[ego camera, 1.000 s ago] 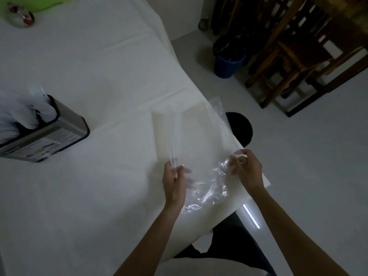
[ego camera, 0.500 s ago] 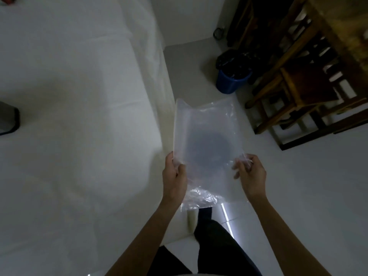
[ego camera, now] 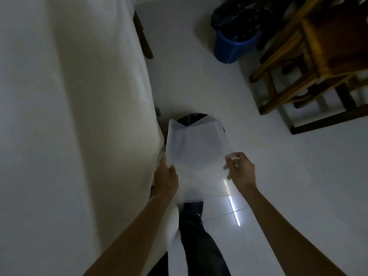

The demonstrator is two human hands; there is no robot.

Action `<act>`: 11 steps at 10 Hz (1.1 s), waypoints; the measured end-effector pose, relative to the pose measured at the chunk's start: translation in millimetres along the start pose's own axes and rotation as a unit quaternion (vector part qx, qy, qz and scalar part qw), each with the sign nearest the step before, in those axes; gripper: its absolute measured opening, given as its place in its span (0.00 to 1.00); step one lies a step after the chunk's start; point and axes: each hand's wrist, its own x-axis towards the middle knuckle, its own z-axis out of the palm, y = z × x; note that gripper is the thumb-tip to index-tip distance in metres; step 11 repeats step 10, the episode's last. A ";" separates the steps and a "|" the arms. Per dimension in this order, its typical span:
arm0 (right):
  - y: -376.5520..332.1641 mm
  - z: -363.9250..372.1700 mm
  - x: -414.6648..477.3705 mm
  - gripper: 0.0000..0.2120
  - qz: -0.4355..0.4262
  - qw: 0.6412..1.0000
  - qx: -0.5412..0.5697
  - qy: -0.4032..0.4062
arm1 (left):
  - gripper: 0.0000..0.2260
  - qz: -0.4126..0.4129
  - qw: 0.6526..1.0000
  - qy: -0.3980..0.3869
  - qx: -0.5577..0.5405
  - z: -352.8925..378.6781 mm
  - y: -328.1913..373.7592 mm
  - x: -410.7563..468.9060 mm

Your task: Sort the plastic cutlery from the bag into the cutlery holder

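A clear, empty-looking plastic bag [ego camera: 196, 148] hangs in the air beyond the table's right edge, over the floor. My left hand [ego camera: 166, 179] grips its left edge and my right hand [ego camera: 240, 169] pinches its right edge. The bag is stretched between both hands, and its far end covers part of a dark round thing [ego camera: 191, 118] on the floor. No cutlery shows inside the bag. The cutlery holder is out of view.
The table with a white cloth [ego camera: 79, 116] fills the left half. A blue bin with a black liner [ego camera: 233, 44] stands on the floor at the back. Wooden chairs [ego camera: 310, 62] crowd the right rear. My dark-trousered leg [ego camera: 199, 240] is below the bag.
The view has swung right and the cutlery holder has left it. Both hands carried the bag off the table's edge and out over the floor.
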 end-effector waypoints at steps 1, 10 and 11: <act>34.9 31.6 60.1 0.10 0.033 0.998 -0.043 -0.033 | 0.22 -0.022 0.999 -0.013 0.028 37.6 -21.0 60.7; 47.2 75.0 90.2 0.30 -0.063 0.890 -0.412 -0.184 | 0.21 0.060 0.966 -0.158 0.195 82.4 -21.1 112.9; 47.2 75.0 90.2 0.30 -0.063 0.890 -0.412 -0.184 | 0.21 0.060 0.966 -0.158 0.195 82.4 -21.1 112.9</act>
